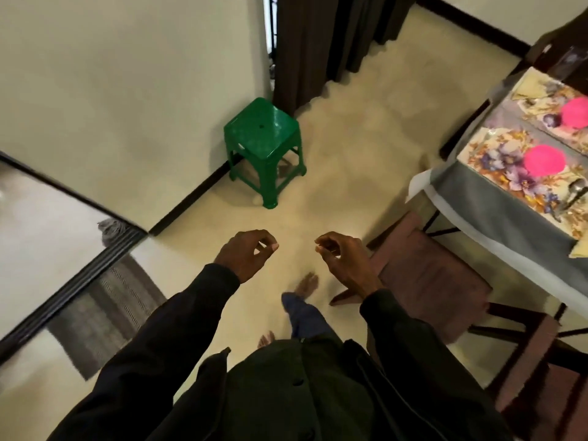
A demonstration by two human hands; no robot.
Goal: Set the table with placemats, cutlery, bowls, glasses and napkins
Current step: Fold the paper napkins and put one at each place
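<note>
My left hand (246, 254) and right hand (342, 259) loosely curled, holding nothing, pink bowl (544, 159) on floral placemat (496, 160) at the corner of the table (496, 214), green stool (262, 135) well apart

We see soft, even indoor light, rather dim. Thin bright daylight strip left of curtain (318, 43). Faint shadow under stool (264, 144) on floor (366, 138); stool itself fairly sharp. Bowls (544, 160) glow oversaturated pink. We note motion blur on tabletop (496, 198) and on glossy panel (47, 224) at left, which carries pale glare. Wide-angle bend curves skirting (191, 199) lines near edges. Sleeves (178, 329) near black, little detail.
</note>
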